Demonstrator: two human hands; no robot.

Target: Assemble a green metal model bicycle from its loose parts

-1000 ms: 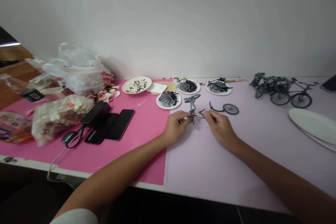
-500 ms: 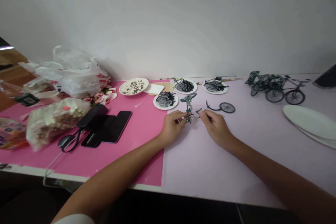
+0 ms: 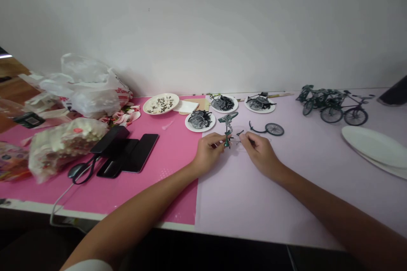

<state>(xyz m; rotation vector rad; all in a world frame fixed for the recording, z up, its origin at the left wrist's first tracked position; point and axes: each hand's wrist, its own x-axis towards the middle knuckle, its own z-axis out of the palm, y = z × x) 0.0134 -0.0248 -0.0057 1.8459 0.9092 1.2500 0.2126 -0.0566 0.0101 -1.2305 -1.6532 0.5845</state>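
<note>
My left hand [image 3: 209,151] pinches a partly built dark green toy bicycle [image 3: 227,125], its one wheel pointing away from me. Close on its right, my right hand [image 3: 259,150] is closed on a small dark bicycle part [image 3: 240,133] held between thumb and fingertips. The part is too small to identify, and a gap separates it from the bicycle. Just beyond the right hand, a loose wheel [image 3: 274,129] lies on the table beside a curved fender piece [image 3: 257,128].
Small plates of bicycle parts stand ahead: one with wheels [image 3: 190,125], others behind. Finished toy bicycles [image 3: 332,114] stand at right, near white oval plates [image 3: 375,146]. Phones [image 3: 141,152], a filled plastic bag [image 3: 66,144] and a bowl of small pieces [image 3: 149,111] occupy the left.
The view has shifted very slightly. Both hands keep their grips, and the bicycle and the small part stay in nearly the same positions.
</note>
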